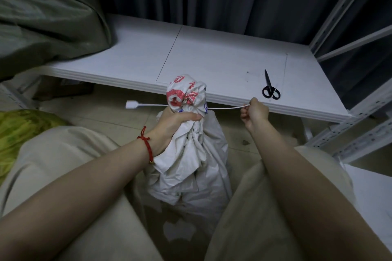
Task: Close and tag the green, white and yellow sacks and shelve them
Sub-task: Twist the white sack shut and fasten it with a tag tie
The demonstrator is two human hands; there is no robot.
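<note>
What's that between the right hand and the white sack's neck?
In the head view, a thin white tie strap stretches from the white sack to the right hand, which pinches its end.

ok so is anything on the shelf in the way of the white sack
Nothing in its direct path: the white sack faces a bare stretch of the shelf board. The green sack fills the left end, scissors lie front right.

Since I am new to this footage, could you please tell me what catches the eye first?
At centre, the left hand grips the bunched neck of the white sack, while the right hand pinches a white tie stretched across it. Scissors lie on the shelf to the right; a green sack slumps at upper left.
</note>
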